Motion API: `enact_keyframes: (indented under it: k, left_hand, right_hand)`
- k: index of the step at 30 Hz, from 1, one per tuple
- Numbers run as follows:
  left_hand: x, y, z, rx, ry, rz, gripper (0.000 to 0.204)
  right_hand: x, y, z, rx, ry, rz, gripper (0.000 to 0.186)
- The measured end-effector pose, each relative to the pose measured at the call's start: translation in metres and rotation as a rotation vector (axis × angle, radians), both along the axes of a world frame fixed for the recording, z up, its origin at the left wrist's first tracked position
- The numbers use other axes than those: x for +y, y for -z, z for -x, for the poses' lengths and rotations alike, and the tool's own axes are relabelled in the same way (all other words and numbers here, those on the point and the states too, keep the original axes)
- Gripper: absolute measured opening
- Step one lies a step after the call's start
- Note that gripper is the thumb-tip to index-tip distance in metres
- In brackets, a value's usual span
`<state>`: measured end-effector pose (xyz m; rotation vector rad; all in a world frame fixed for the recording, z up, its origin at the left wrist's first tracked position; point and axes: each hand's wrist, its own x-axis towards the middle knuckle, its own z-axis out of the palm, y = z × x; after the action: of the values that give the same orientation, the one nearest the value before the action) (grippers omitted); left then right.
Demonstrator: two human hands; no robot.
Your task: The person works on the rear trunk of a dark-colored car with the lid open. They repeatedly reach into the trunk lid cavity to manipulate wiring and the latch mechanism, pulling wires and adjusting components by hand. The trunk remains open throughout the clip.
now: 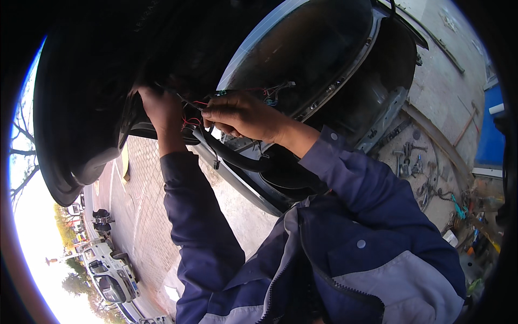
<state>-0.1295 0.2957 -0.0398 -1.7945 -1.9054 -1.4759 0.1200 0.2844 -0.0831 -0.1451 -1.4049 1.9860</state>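
Observation:
A raised black vehicle panel (81,113) fills the upper left. My left hand (162,113) reaches up to its underside, fingertips blurred and partly hidden. My right hand (243,119) is closed on a thin dark strand (189,101), either a cable or a tool, that runs toward my left hand. Red wires (191,122) hang between both hands. A thick black sleeved hose (234,157) curves down below my right hand. Coloured wires with connectors (272,94) lie beyond it, beside a dark glass pane (302,43).
The vehicle body's metal edge (386,119) runs along the right. Metal parts (410,159), long strips (431,129) and assorted tools (475,237) lie on the ground at right, near a blue panel (488,129). A white vehicle (110,275) and a motorbike (102,221) stand at lower left.

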Motion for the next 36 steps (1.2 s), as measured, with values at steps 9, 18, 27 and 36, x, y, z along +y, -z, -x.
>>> enact_keyframes:
  k: [9,18,27,36]
  left_hand:
    - [-0.014,-0.003,-0.041,-0.615,0.241,-0.13,0.046]
    - [-0.053,-0.005,-0.038,-0.538,0.262,-0.065,0.031]
    - [-0.066,0.009,-0.021,-0.358,0.16,0.054,0.023]
    - [-0.066,0.014,0.008,0.076,0.043,0.123,0.018]
  right_hand:
    - [0.021,-0.01,-0.005,-0.097,0.104,-0.121,0.041]
    - [0.036,0.001,-0.005,-0.313,0.236,-0.443,0.039]
    - [0.041,0.02,0.024,-0.425,0.374,-0.579,0.046]
    - [0.046,-0.044,0.129,-0.356,0.495,-0.36,0.045]
